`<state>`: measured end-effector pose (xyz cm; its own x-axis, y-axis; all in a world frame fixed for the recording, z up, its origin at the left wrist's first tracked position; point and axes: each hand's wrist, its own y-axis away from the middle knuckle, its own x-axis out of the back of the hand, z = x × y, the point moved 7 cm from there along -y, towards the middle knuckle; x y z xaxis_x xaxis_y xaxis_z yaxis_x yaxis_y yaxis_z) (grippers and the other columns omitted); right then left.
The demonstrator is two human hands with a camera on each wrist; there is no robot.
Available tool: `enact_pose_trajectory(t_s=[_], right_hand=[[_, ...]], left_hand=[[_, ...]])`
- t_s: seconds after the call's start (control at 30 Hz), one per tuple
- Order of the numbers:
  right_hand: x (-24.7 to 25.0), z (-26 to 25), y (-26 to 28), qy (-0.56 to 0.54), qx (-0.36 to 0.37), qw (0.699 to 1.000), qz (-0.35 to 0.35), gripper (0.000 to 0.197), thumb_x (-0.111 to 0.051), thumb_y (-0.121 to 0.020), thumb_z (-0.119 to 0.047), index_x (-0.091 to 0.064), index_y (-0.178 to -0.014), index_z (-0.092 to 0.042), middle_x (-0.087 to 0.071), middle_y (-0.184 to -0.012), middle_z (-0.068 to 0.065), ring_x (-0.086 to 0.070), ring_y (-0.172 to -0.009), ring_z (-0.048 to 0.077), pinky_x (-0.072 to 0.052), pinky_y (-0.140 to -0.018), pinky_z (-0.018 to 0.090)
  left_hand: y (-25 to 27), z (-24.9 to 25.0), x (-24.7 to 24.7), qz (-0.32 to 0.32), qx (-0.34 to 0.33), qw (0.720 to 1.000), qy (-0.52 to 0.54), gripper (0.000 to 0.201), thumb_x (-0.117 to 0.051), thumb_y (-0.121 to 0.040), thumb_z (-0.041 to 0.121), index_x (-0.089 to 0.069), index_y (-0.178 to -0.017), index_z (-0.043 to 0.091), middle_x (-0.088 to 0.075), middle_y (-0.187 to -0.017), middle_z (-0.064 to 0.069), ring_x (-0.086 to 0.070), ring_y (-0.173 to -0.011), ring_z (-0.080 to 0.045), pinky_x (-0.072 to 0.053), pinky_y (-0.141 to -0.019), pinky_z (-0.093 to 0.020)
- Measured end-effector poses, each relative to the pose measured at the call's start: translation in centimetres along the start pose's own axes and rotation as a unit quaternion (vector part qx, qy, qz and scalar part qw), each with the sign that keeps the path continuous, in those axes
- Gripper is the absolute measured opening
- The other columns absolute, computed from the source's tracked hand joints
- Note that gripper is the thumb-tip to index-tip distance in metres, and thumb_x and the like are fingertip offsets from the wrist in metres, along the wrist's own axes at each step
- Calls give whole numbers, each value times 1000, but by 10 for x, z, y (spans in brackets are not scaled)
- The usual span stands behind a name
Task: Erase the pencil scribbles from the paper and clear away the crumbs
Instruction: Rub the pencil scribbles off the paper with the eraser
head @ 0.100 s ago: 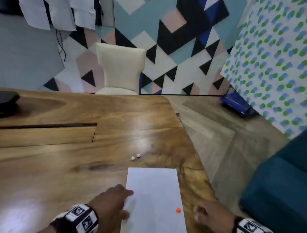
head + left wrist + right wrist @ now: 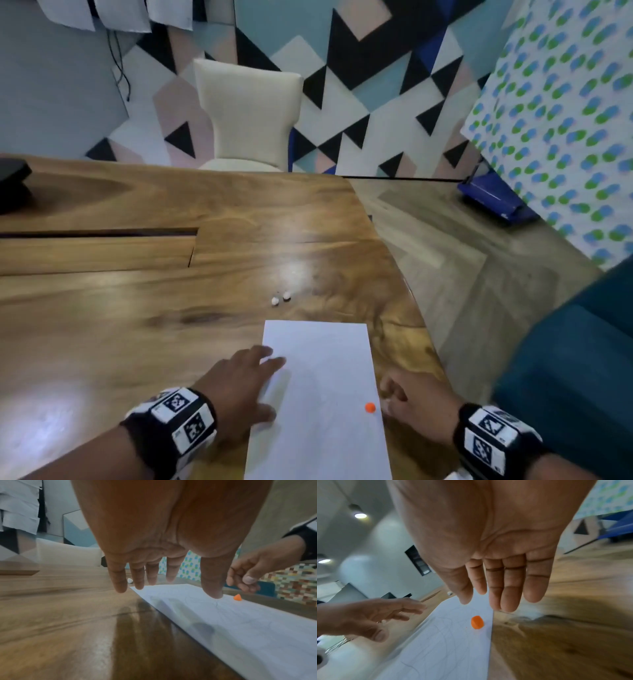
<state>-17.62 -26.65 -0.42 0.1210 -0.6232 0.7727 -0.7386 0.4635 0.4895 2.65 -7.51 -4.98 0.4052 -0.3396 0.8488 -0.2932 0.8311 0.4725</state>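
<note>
A white sheet of paper (image 2: 318, 394) lies on the wooden table (image 2: 137, 342) near its right edge, with faint pencil scribbles (image 2: 447, 639) on it. A small orange eraser (image 2: 370, 407) sits on the sheet by its right edge. My left hand (image 2: 246, 380) is spread with straight fingers over the sheet's left edge, and its thumb (image 2: 214, 593) touches the paper. My right hand (image 2: 404, 397) hovers just right of the eraser, fingers relaxed, holding nothing.
Two small white bits (image 2: 281, 297) lie on the table just beyond the sheet. A cream chair (image 2: 246, 116) stands at the far side. The table's right edge (image 2: 421, 318) runs close to the paper. A dark object (image 2: 12, 180) sits far left.
My right hand has drawn a little closer to the orange eraser. My left hand has reached slightly farther forward along the sheet's left edge.
</note>
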Motion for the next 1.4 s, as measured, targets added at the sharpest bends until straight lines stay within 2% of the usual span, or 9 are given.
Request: enact_pose_trajectory(t_s=[0.13, 0.3, 0.5, 0.63, 0.77, 0.9, 1.07, 1.23, 1.4], right_hand=[[-46, -3, -26, 82, 14, 996, -25, 20, -63, -90, -40, -50, -104, -33, -60, -93, -10, -58, -84, 10, -49, -79, 28], [-56, -9, -38, 137, 52, 989, -5, 15, -60, -93, -27, -53, -80, -25, -62, -85, -6, -58, -81, 15, -46, -71, 30], [-45, -7, -13, 58, 69, 994, 61, 12, -63, -93, -28, -64, -81, -28, -66, -82, -11, -61, -80, 6, -50, -72, 26], [-60, -2, 12, 26, 65, 995, 65, 15, -59, -94, -32, -59, -80, -27, -67, -78, -6, -65, -73, 14, -56, -70, 38], [-70, -5, 30, -2, 63, 996, 65, 11, -66, -91, -27, -64, -82, -23, -67, -69, -2, -61, -56, 14, -53, -58, 34], [-83, -22, 37, -23, 78, 995, 55, 3, -72, -86, -22, -70, -88, -20, -69, -69, -9, -65, -61, 10, -53, -64, 27], [-110, -45, 38, 67, 122, 990, 31, 8, -68, -88, -25, -70, -96, -24, -70, -93, -10, -62, -89, 9, -51, -80, 25], [-113, -48, 25, 119, 132, 983, 38, 8, -68, -86, -22, -71, -93, -23, -68, -93, -6, -58, -89, 12, -46, -77, 25], [-115, -47, 16, 157, 131, 977, 53, 5, -63, -89, -19, -67, -89, -21, -56, -89, -4, -57, -88, 19, -50, -78, 36]], left_hand=[[-8, -5, -26, 1, 4, 999, -52, 102, -65, -85, 65, -11, -164, 31, 0, -172, 1, -5, -157, -20, -19, -124, -40], [-8, -6, -36, 41, 7, 997, -67, 101, -66, -83, 69, -17, -163, 30, -3, -172, -2, -4, -157, -22, -18, -124, -42], [8, 18, -50, 60, 5, 996, -60, 98, -64, -81, 72, -24, -159, 29, -11, -169, -6, -8, -155, -26, -20, -122, -47], [20, 35, -60, 62, 10, 996, -70, 92, -61, -83, 74, -27, -157, 32, -15, -168, -10, -13, -154, -29, -23, -121, -49], [35, 47, -61, 45, 12, 996, -70, 96, -58, -85, 76, -18, -161, 36, 2, -172, -10, -4, -157, -28, -17, -124, -50], [61, 64, -80, 21, -54, 995, -85, 107, -62, -78, 79, -8, -162, 39, 11, -172, -1, 4, -158, -22, -10, -126, -47], [56, 71, -103, 12, -80, 987, -142, 128, -63, -67, 88, 2, -163, 34, 16, -171, -9, 11, -157, -26, -10, -123, -53], [34, 68, -89, 35, -65, 989, -130, 126, -62, -69, 86, 3, -163, 34, 17, -171, -8, 11, -158, -26, -10, -124, -56], [28, 68, -89, 12, -56, 991, -118, 128, -65, -67, 86, 9, -161, 40, 23, -168, -13, 17, -156, -29, -3, -125, -56]])
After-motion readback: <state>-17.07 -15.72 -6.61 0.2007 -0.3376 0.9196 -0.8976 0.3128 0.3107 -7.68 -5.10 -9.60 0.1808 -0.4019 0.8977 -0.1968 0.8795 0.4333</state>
